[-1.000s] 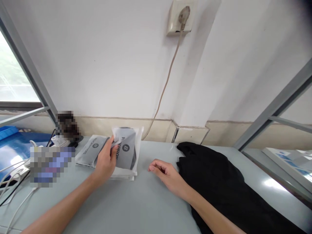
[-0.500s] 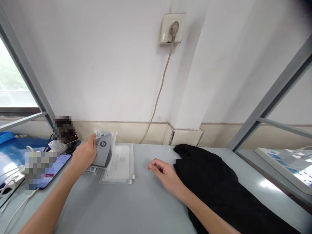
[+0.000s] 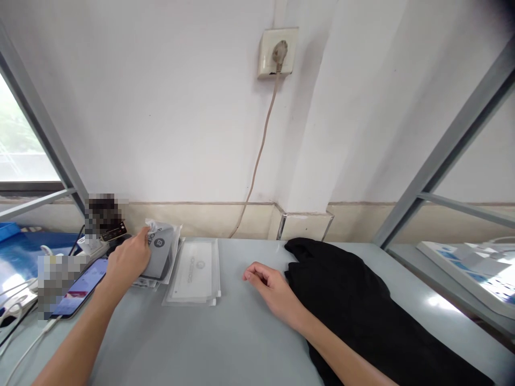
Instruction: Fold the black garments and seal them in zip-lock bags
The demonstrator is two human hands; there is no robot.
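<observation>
At the left, my left hand (image 3: 129, 258) is closed on the upper left edge of a grey printed packet in a clear plastic bag (image 3: 160, 254). The packet lies over other bagged pieces, mostly hidden beneath it. Just to its right is a flat pile of translucent zip bags (image 3: 193, 272) with a printed logo. My right hand (image 3: 273, 292) rests on the grey table with its fingers curled in, and nothing shows in them. Its wrist and forearm lie against a black cloth garment (image 3: 346, 300), spread toward the lower right.
A phone (image 3: 78, 289) with a lit screen and a white cable lies left of my left forearm, near a power strip and cords. A plugged-in wall socket (image 3: 277, 53) is above the table (image 3: 201, 343). Metal frame posts (image 3: 442, 145) stand on both sides.
My left hand and the grey packet have shifted left and down, and the packet now lies flatter, apart from the zip bags. My right hand stays in place. The view has shifted slightly.
</observation>
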